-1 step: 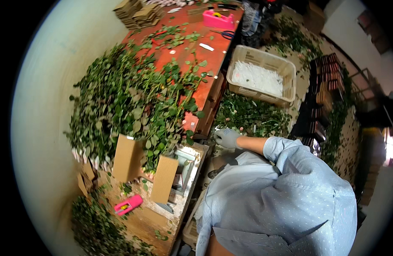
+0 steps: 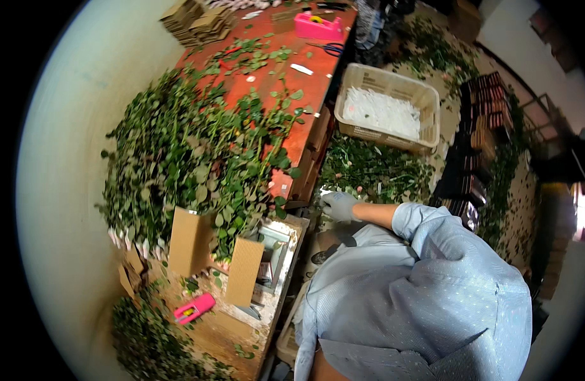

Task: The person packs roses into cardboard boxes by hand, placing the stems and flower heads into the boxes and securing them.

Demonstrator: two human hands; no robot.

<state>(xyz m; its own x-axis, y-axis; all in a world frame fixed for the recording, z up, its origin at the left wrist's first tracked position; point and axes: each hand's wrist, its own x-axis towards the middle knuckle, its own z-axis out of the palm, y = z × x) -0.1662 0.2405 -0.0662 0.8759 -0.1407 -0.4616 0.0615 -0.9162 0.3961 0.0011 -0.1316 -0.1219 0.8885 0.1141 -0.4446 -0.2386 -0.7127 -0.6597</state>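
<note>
One gloved hand [image 2: 339, 206] was in view, reaching out from a pale blue sleeve [image 2: 426, 222] past the long edge of the red table [image 2: 305, 82]; which hand it was could not be settled with confidence, though it read as the right. Its fingers were curled loosely, and whether they grasped anything could not be told. The hand hovered just beside the heap of cut green stems [image 2: 375, 171] lying off the table, below its long edge. A beige plastic crate [image 2: 426, 101] holding white material stood beyond that heap. A large pile of leafy stems [image 2: 178, 159] covered the table's near end. Two corrugated cardboard sleeves [image 2: 190, 241] stood against that pile. One pink tape dispenser [image 2: 194, 308] lay at the near corner, another [image 2: 318, 26] at the far end.
</note>
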